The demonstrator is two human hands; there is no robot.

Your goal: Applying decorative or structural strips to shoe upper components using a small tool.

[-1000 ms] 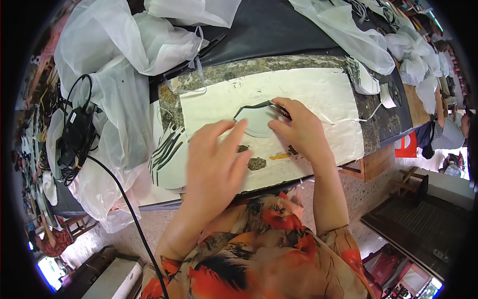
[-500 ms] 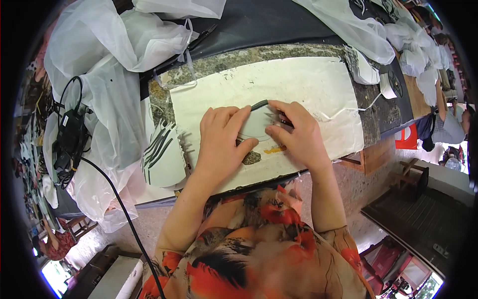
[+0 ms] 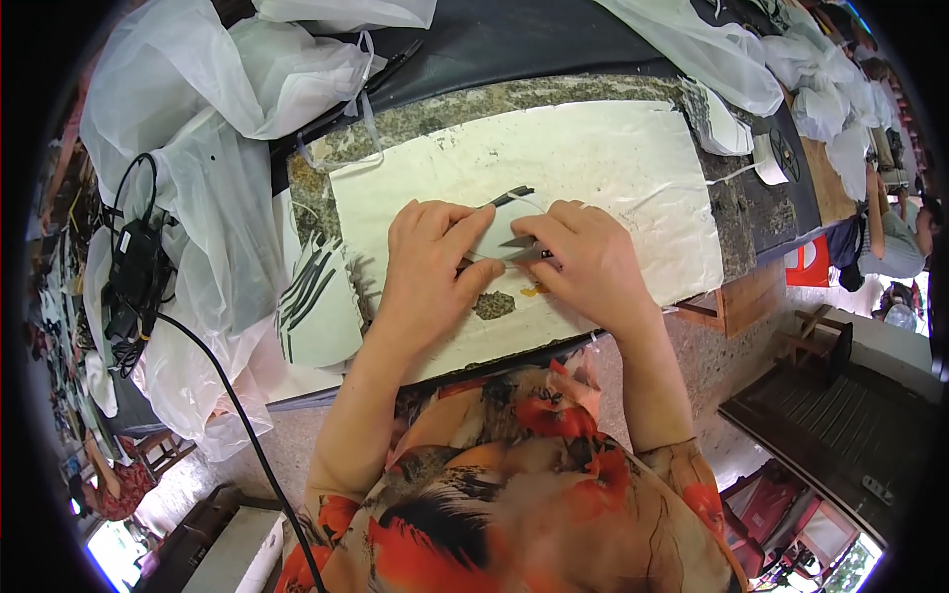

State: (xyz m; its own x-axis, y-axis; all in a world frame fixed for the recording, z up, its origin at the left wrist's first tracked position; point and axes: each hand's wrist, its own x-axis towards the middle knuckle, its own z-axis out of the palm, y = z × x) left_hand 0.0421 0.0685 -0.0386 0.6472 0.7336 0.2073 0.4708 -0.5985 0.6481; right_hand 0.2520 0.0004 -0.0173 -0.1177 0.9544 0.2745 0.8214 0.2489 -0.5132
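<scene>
A pale rounded flat piece (image 3: 492, 234) lies between my hands on the white sheet (image 3: 435, 163), with a dark strip (image 3: 512, 195) along its far edge. My left hand (image 3: 430, 262) grips the piece from its left side, thumb on the near edge and fingers at the far one. In my right hand (image 3: 593, 257) is a small pointed blade (image 3: 517, 242), its tip over the piece. Most of its handle is hidden by the fingers, so I cannot tell whether it is a knife or scissors.
Several pale pieces with dark strips (image 3: 314, 287) are stacked to the left. White plastic bags (image 3: 217, 198) and a black adapter with a cable (image 3: 133, 262) lie beyond them. Back right are more pale pieces (image 3: 727, 128) and a spool of white tape (image 3: 774, 158).
The blade in my right hand now points left over the piece. The right fingers have left the dark strip at the far edge, where a thin pale strip end now shows.
</scene>
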